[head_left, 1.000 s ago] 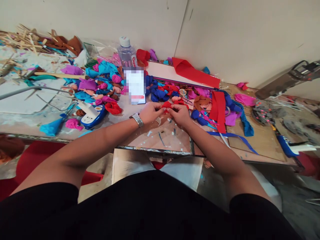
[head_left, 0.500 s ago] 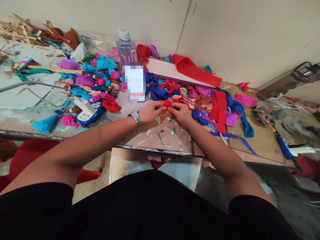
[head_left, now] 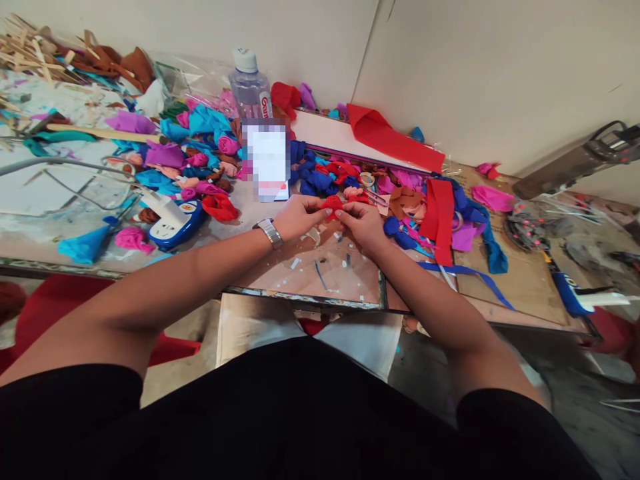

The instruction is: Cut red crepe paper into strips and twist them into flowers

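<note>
From where I stand, the long pinkish-brown worktop (head_left: 345, 283) is cluttered. Toward its front from the grip of the left hand (head_left: 300, 219) and right hand (head_left: 363, 227) lie small flat white scraps (head_left: 295, 263) and a thin dark sliver (head_left: 321, 275); left, a rounded blue-and-white plastic power socket (head_left: 186, 227) and a crumpled pink fabric-like bundle (head_left: 134, 240); well right, a flat brown cardboard sheet (head_left: 533, 283).

The worktable (head_left: 275, 275) spans the room from left to right. Directly behind the worktable stands a plain, pale wall (head_left: 475, 73); a straight dark seam (head_left: 365, 55) divides it above the worktable's middle. Below the worktable: a grey, stained floor (head_left: 575, 407). Under the worktable's left front edge: a red seat (head_left: 60, 313), partly hidden. Lighting at the worktable: soft, shadows faint.
</note>
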`<state>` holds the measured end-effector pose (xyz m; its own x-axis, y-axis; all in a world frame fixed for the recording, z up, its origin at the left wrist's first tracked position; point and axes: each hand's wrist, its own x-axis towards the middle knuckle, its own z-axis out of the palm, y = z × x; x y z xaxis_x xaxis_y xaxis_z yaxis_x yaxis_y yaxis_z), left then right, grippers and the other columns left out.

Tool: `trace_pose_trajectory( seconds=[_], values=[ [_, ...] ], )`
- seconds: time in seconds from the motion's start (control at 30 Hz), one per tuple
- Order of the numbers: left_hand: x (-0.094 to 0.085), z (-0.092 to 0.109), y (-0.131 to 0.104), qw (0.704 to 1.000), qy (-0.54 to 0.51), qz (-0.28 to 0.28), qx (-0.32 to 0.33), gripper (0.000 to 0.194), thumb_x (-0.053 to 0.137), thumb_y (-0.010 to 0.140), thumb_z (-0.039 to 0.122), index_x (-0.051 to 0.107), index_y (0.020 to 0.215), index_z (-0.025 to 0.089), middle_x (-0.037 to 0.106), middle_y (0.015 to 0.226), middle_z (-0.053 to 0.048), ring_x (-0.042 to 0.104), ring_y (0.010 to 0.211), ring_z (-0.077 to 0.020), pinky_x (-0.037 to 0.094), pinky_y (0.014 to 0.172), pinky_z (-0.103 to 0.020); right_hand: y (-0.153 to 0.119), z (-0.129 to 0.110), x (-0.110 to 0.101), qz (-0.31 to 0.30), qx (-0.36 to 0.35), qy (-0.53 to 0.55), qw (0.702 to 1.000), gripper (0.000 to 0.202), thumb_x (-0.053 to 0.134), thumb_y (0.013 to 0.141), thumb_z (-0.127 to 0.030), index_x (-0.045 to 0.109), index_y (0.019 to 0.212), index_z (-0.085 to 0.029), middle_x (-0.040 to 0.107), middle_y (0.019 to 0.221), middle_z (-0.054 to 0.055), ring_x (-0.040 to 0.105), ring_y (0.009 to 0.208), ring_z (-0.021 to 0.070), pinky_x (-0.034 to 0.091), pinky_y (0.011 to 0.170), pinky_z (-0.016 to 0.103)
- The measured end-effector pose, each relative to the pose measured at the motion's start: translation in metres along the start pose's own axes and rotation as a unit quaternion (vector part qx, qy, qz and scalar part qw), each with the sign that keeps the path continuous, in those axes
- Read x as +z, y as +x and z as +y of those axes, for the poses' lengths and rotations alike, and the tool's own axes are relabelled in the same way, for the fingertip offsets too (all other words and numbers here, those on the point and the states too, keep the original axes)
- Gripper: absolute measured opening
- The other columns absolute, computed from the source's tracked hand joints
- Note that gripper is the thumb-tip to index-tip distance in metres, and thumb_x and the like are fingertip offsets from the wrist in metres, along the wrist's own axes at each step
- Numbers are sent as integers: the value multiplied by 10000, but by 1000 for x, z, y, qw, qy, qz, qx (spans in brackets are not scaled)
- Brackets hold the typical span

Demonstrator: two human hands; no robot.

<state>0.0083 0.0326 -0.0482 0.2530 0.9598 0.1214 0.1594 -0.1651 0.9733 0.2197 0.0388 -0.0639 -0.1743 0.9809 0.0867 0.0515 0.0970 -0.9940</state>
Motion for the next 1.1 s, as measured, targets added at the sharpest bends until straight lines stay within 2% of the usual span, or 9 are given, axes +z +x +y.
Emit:
trace_pose_trajectory(
  seconds=[0.1, 0.2, 0.33, 0.47, 0.67, 0.77, 0.93, 1.03, 1.1],
  values=[
    [1, 2, 0, 1000, -28, -4, -10, 340, 808, 845, 478, 790, 863, 140, 808, 799, -56, 680, 637, -131, 545, 631, -253, -2, -1, 1, -15, -16, 3, 1000, 528, 948, 737, -671, 711, 906, -231, 678, 695, -36, 579, 572, 133, 476, 551, 282],
    [3, 4, 1, 997, -65, 20, -33, 280, 799, 861, 413, 742, 800, 145, 799, 763, -57, 679, 619, -122, 541, 620, -240, -2, 0, -1, -6, -102, -17, 995, 453, 879, 845, -627, 657, 1012, -269, 716, 826, -15, 651, 689, 165, 564, 642, 313],
    [3, 5, 2, 994, -99, 14, -51, 249, 803, 888, 381, 732, 828, 151, 806, 774, -59, 706, 646, -123, 548, 637, -234, -1, -1, -10, -39, -249, -156, 955, 250, 727, 988, -466, 725, 1130, -260, 796, 1081, 51, 736, 915, 208, 623, 881, 388],
    [4, 5, -1, 997, -73, -2, -32, 336, 838, 894, 459, 724, 815, 152, 815, 788, -69, 709, 663, -129, 547, 640, -238, 0, -7, -14, -54, -306, -236, 921, 222, 666, 1030, -412, 813, 1021, -245, 835, 1059, 71, 755, 962, 234, 618, 936, 416],
    [3, 3, -1, 998, -57, -13, -14, 503, 861, 853, 639, 729, 833, 154, 821, 827, -88, 729, 708, -144, 576, 671, -258, -2, -13, -12, -48, -276, -239, 930, 298, 680, 1038, -519, 829, 975, -269, 835, 1053, 78, 741, 989, 263, 594, 963, 447],
    [2, 0, 0, 998, -54, -22, -9, 558, 875, 822, 693, 735, 851, 154, 820, 827, -91, 729, 709, -150, 583, 683, -271, -5, -12, -9, -31, -229, -217, 948, 318, 732, 993, -580, 790, 982, -267, 802, 1002, 67, 697, 875, 242, 572, 881, 425],
    [3, -1, -1, 999, -29, -31, 1, 536, 865, 824, 674, 761, 874, 150, 817, 811, -81, 725, 702, -154, 572, 677, -273, -6, -11, -3, -4, -161, -131, 978, 485, 871, 853, -668, 631, 989, -268, 652, 843, -11, 583, 724, 172, 479, 705, 336],
    [4, 2, -2, 999, -17, -28, 8, 497, 866, 820, 638, 756, 853, 154, 805, 787, -64, 707, 682, -151, 560, 665, -272, -6, -11, -3, -10, -158, -114, 981, 535, 918, 807, -663, 575, 944, -276, 623, 836, -25, 571, 718, 164, 471, 697, 327],
    [4, 3, -2, 999, -20, -29, 4, 472, 870, 819, 611, 745, 841, 156, 794, 774, -55, 701, 671, -150, 558, 662, -274, -6, -10, -4, -13, -161, -127, 979, 497, 906, 829, -637, 576, 905, -272, 631, 833, -21, 579, 721, 166, 477, 705, 332]
  ],
)
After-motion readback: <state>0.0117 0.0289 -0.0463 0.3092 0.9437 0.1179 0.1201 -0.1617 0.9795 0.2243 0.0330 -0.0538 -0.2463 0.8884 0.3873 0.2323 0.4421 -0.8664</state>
